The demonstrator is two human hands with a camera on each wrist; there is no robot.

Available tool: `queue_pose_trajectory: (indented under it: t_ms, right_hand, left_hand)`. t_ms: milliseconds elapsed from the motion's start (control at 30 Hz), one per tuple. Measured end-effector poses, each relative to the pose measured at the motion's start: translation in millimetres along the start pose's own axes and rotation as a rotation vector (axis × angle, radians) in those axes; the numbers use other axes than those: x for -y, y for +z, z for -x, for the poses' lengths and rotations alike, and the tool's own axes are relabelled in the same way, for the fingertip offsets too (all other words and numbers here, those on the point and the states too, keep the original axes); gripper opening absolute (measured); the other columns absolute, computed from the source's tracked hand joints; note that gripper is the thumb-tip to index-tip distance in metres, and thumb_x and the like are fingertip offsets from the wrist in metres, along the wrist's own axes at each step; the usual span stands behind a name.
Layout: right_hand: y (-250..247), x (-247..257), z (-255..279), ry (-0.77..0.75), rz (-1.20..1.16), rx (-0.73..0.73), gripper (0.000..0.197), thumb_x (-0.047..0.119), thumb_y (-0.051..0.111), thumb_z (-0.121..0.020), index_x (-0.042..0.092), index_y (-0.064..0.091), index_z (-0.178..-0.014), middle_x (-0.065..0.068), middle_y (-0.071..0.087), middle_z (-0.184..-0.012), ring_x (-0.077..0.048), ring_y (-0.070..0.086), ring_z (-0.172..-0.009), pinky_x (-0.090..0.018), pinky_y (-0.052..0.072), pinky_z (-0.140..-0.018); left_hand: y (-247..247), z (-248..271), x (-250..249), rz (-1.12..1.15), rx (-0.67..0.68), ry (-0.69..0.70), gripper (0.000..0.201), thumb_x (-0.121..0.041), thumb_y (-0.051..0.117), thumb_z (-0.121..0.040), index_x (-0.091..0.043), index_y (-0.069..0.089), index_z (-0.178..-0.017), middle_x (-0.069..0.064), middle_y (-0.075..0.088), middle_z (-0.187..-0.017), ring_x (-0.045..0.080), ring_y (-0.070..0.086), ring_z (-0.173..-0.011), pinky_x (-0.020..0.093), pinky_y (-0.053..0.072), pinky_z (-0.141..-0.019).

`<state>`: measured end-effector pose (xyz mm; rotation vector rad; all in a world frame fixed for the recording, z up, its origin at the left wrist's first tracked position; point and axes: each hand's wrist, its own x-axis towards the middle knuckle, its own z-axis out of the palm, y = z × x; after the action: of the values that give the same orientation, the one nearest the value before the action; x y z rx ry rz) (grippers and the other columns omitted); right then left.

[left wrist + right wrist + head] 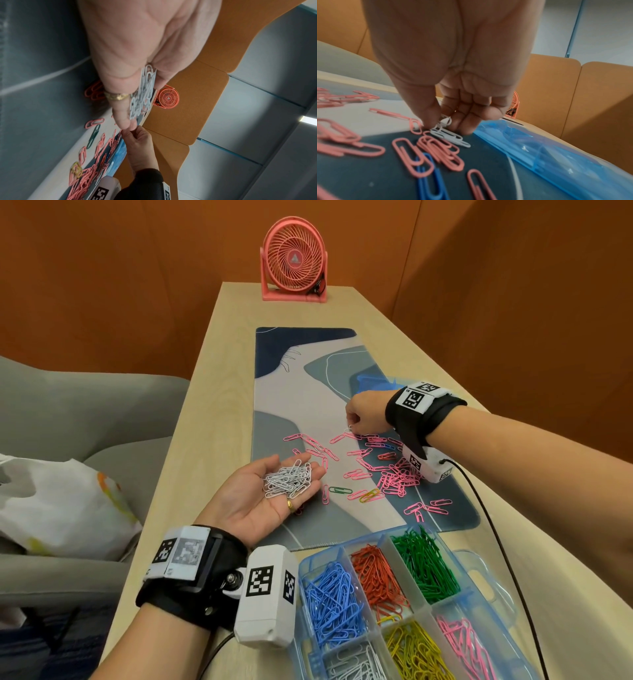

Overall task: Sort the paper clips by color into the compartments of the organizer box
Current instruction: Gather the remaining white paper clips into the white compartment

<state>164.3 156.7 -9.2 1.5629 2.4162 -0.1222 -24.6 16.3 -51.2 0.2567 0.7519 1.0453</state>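
The left hand (270, 491) lies palm up over the near edge of the mat (308, 392), its fingers relaxed and apart, serving as a tray: a heap of white clips (289, 479) rests on the palm and fingers, probably so that many can be carried to the box (486, 580) in one go. The right hand (364, 414) reaches further out, knuckles up, its grip closed as a pinch of thumb and fingertips (429, 119) on a few more white clips (447, 134) lying at the edge of the blue bag (539, 146). These are thin looped wire, white coated, tangled with each other and touching a pink one beside them, so neighbours may be dragged along.

Pink clips (394, 477) make up most of what is left on the mat, with a green clip (339, 490), a yellow one and a blue one among them. The box sits on the worktop (191, 474) nearest the person, lid open, with blue, red, green, white, yellow and pink each in its own compartment. Sorting seems well advanced; whites are being gathered now, and pinks look to be the main lot remaining
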Motion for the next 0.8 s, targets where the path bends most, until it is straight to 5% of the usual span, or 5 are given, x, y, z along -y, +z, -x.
queue_pose_trajectory:
  t_ms: [200, 700, 800]
  right_hand:
    - [-2.6, 0.4, 0.9, -0.031, -0.030, -0.054, 0.013, 0.008, 0.057, -0.087, 0.007, 0.067, -0.095, 0.001, 0.060, -0.086, -0.015, 0.053, -0.079, -0.018, 0.038, -0.056]
    - [-6.8, -5.4, 7.7, 0.003, -0.293, -0.128, 0.011, 0.010, 0.072, -0.079, 0.018, 0.065, -0.078, 0.005, 0.064, -0.077, -0.013, 0.059, -0.074, -0.017, 0.044, -0.061]
    - [-23.7, 4.6, 21.0, -0.052, -0.380, -0.136, 0.009, 0.008, 0.072, -0.079, 0.015, 0.067, -0.084, 0.001, 0.068, -0.080, -0.011, 0.060, -0.069, -0.022, 0.050, -0.068]
  left_hand:
    - [-0.6, -0.3, -0.3, -0.003, -0.001, -0.003, 0.042, -0.021, 0.030, -0.101, 0.008, 0.060, -0.102, 0.027, 0.067, -0.096, 0.034, 0.071, -0.078, 0.047, 0.052, -0.075]
    - [-1.6, -2.5, 0.0, 0.016, 0.018, -0.020, 0.041, -0.020, 0.030, -0.101, 0.009, 0.059, -0.104, 0.027, 0.067, -0.094, 0.033, 0.071, -0.076, 0.047, 0.052, -0.074]
    - [-1.3, -2.6, 0.2, 0.024, 0.015, -0.025, 0.041, -0.021, 0.031, -0.101, 0.009, 0.058, -0.105, 0.026, 0.067, -0.094, 0.034, 0.071, -0.074, 0.047, 0.053, -0.073]
